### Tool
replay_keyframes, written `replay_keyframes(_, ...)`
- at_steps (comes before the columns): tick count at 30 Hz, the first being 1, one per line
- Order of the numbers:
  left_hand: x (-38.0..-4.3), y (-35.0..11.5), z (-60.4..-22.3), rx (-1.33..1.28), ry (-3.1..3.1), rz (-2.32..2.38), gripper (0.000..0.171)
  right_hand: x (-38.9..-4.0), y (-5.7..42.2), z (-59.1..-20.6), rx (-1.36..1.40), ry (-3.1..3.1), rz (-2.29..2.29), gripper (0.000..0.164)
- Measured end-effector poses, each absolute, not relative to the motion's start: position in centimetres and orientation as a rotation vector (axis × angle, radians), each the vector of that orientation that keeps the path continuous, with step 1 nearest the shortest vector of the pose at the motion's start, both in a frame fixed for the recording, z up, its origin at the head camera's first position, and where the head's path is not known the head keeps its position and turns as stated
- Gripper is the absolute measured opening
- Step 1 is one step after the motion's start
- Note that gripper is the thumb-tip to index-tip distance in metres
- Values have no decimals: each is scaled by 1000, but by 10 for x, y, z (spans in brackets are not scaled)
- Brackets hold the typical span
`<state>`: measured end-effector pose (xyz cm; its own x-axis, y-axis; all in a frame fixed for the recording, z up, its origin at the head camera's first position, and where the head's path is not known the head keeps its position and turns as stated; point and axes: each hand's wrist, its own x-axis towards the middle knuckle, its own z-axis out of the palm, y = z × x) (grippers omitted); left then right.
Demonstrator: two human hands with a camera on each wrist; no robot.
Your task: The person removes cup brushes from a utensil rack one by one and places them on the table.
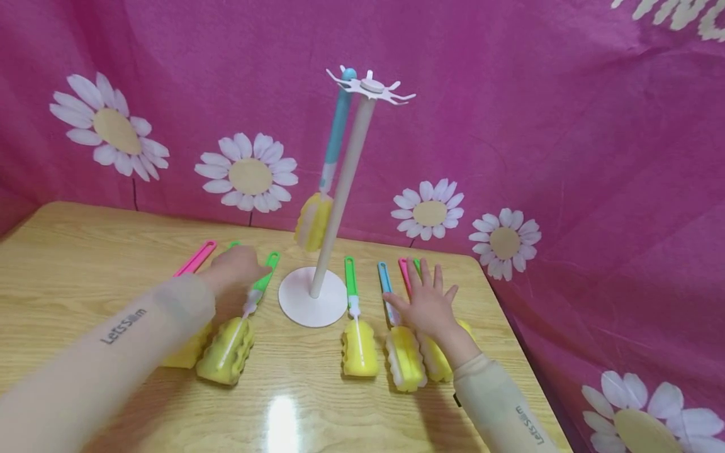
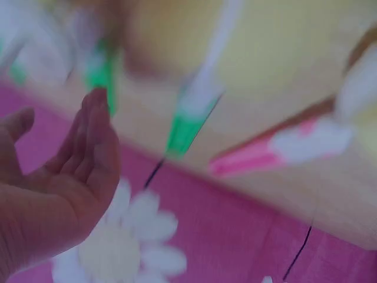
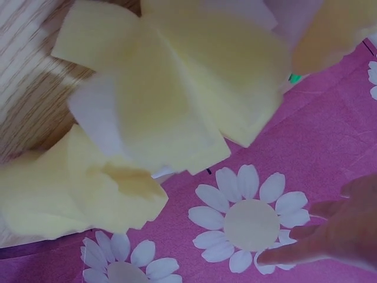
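Note:
My left hand point(image 1: 235, 269) hovers over the handles of the left group of sponge bottle brushes, beside a green-handled brush point(image 1: 225, 352). In the left wrist view its fingers are loosely extended, thumb apart, holding nothing. The left group also has a pink-handled brush point(image 1: 195, 259) and another green handle, mostly covered by the hand. Fingers spread, my right hand point(image 1: 430, 308) is above the right group. Near it lie a blue-handled brush point(image 1: 405, 358), a pink-handled one point(image 1: 403, 269) and a partly hidden green handle point(image 1: 417, 264). Another green-handled brush point(image 1: 360, 349) lies left of these.
A white stand point(image 1: 348, 170) with a round base point(image 1: 313, 308) and a ring of hooks rises between the groups. One teal-handled sponge brush point(image 1: 338, 126) hangs from it. Behind the wooden table point(image 1: 294, 390) hangs a pink cloth point(image 1: 510, 126) printed with daisies.

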<state>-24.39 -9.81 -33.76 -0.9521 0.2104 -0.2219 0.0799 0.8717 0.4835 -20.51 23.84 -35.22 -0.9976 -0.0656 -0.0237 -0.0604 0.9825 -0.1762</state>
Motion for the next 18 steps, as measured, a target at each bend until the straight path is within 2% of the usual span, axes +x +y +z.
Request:
replay_keyframes(6,-270,-93,-263,453,2726,1425,42,-205,239,-354,-105,3101,-279,89)
replay_keyframes(9,-276,-85,-236,541,2611,1603,51,-206,240,-354,-115,3102,-269,89)
replay_keyframes(13,-282,-72,-220,624,2519,1677,58,-206,239,-354,-123,3101,-266,88)
replay_keyframes(18,-284,-59,-214,702,2392,1742,53,-206,239,-355,-125,3101,-268,87)
